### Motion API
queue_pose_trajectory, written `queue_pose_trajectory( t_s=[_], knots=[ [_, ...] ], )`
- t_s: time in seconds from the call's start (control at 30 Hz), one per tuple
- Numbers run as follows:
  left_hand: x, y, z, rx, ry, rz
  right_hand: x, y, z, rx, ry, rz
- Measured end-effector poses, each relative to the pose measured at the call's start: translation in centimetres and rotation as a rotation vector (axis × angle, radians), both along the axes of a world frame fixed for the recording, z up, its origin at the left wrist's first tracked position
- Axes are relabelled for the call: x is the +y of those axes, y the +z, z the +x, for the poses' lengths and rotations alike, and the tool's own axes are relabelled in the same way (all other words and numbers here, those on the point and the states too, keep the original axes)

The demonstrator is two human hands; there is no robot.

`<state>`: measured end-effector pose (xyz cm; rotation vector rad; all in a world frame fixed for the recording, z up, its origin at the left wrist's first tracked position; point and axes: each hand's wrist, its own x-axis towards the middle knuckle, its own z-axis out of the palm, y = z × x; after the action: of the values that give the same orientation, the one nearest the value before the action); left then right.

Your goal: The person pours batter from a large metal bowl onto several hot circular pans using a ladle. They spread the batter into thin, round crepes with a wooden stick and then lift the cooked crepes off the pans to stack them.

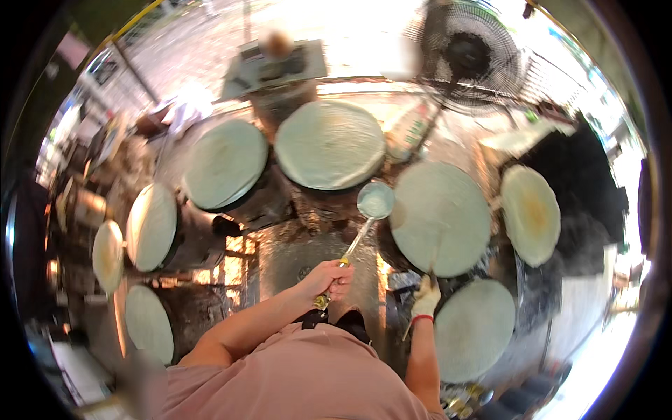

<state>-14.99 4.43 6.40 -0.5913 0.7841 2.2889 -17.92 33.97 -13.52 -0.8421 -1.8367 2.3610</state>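
My left hand (330,279) is wrapped round the handle of a long ladle (376,201). Its round bowl, whitish inside, hangs between the back-middle and right-hand griddles. My right hand (425,297), in a pale glove with a red band at the wrist, is closed at the near edge of a large round thin pancake (442,217). A thin stick-like tool seems to pass through that hand, reaching toward the pancake; its tip is hard to make out. Just below and right of this hand lies another pale round sheet of batter (476,330).
More pale rounds lie on griddles: back middle (330,143), back left (227,164), left (152,227) and near left (149,323). A browned pancake (532,215) rests at far right, another (108,256) at far left. A large fan (467,56) stands behind. Fire glows beneath the griddles.
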Motion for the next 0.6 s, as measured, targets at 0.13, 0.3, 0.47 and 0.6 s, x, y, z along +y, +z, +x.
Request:
queue_pose_trajectory(
  t_s=[0.13,0.3,0.47,0.6],
  knots=[
    [-8.6,-0.6,1.6,0.052,0.208,0.056,-7.6,2.4,-2.3,-0.191,0.384,0.037],
    [-20.8,-0.7,3.1,-0.002,0.521,-0.043,-24.8,4.7,-9.3,-0.296,0.654,0.104],
    [-32.6,-0.4,4.7,-0.077,0.747,-0.288,-47.4,7.2,-20.1,-0.101,0.904,0.3],
    [-39.1,0.1,6.2,-0.108,0.918,-0.363,-58.7,5.9,-26.1,0.067,0.859,0.836]
  ],
)
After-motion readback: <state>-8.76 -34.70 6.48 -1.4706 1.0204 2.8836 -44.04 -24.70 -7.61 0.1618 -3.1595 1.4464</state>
